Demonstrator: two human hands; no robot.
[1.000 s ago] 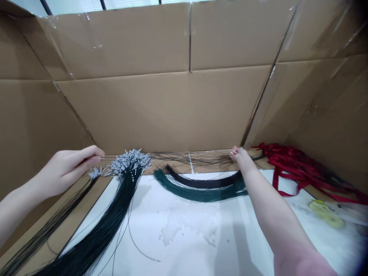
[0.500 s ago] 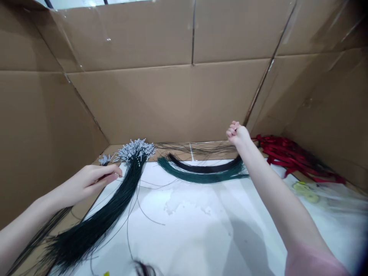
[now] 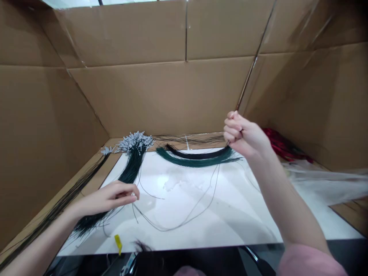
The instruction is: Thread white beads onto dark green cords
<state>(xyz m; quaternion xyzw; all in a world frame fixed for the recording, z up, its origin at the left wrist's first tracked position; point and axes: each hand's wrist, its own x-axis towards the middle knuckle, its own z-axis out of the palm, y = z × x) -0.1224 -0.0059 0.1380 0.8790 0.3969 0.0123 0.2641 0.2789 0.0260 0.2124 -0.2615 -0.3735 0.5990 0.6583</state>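
Note:
My left hand (image 3: 122,195) is pinched above a bundle of dark green wires (image 3: 133,166) tipped with small pale grey beads (image 3: 135,142). Thin dark wires (image 3: 166,230) run from its fingertips, sag over the white board, and rise toward my right hand. Raised near the back right, my right hand (image 3: 244,134) is closed in a fist; its fingers hide most of what they grip, and the wires' upper ends come close below it. Behind and below that fist, a curved bundle of black and green wires (image 3: 195,162) lies at the board's back edge.
Cardboard walls (image 3: 143,99) enclose the white board (image 3: 186,199) on three sides. Red ribbons (image 3: 284,145) and clear plastic film (image 3: 324,184) lie at right. Long dark wires (image 3: 66,199) with pale tips lie along the left wall. A yellow tag (image 3: 118,243) is at the front edge.
My left hand has moved right and toward me, off the beaded ends. My right hand has come nearer and higher in view. A wire loop now hangs between them. The camera view has shifted.

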